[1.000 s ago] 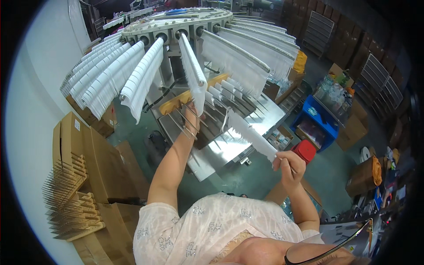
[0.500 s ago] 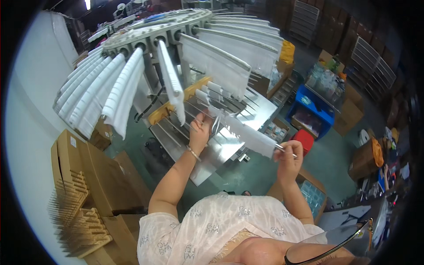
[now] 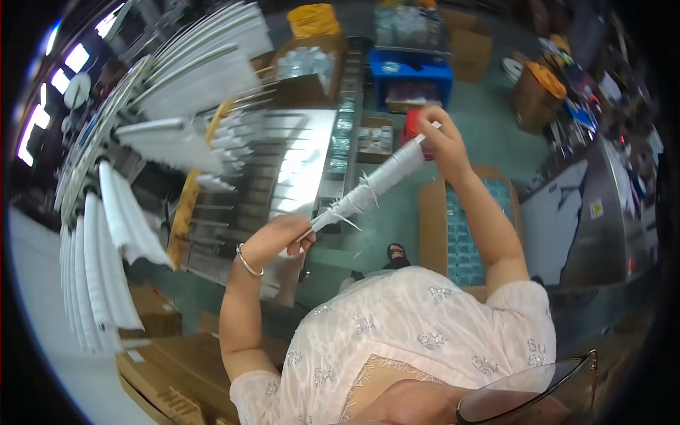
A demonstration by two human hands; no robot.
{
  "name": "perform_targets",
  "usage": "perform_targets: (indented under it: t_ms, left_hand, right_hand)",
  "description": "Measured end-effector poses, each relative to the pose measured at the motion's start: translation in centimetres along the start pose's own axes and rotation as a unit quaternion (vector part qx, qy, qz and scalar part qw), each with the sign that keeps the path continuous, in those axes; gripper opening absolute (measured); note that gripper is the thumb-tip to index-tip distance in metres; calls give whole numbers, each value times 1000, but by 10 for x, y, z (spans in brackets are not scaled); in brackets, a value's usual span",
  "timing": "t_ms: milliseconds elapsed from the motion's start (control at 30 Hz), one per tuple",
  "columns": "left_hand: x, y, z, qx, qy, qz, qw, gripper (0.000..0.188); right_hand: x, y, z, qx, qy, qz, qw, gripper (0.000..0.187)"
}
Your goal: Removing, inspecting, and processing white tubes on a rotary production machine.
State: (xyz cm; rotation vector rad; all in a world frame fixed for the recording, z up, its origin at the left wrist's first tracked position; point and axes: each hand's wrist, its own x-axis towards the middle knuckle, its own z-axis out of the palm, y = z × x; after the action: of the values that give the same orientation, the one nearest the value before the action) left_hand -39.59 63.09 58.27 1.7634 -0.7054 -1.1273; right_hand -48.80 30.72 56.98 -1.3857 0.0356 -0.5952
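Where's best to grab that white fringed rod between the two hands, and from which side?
Likely by its two ends: the left hand at the lower-left end and the right hand at the upper-right, each from its own side. The white fringed rod is long, slim and slanted, and loose strips stick out along its middle, so a grip there might crush them.

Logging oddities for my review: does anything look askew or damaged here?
Yes: a few thin white strips stick out sideways from the white-covered rod held between the left hand and right hand, while the rest lies closer. I can't tell whether it's damage.
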Motion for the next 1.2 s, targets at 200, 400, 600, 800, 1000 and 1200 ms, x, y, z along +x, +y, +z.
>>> perform_targets:
  t_ms: [200, 400, 600, 800, 1000, 1200]
  left_hand:
    - [31, 4, 18, -257, -82, 83, 959, 24]
    - [86, 35, 52, -327, 116, 87, 934, 21]
    - [196, 65, 83, -386, 183, 209, 880, 26]
    - [254, 102, 104, -281, 242, 231, 900, 23]
    - [253, 138, 60, 271, 399, 329, 812, 9]
    - [288, 176, 33, 451, 257, 431, 738, 11]
  right_hand:
    - [55, -19, -11, -203, 21, -162, 965, 20]
    - [-12, 49, -1, -214, 23, -291, 932, 7]
    - [13, 80, 34, -1, -16, -160, 987, 20]
    - [74, 76, -26, -76, 77, -160, 981, 14]
    - [104, 55, -109, -77, 7, -118, 990, 11]
    - [105, 47, -133, -57, -24, -88, 994, 11]
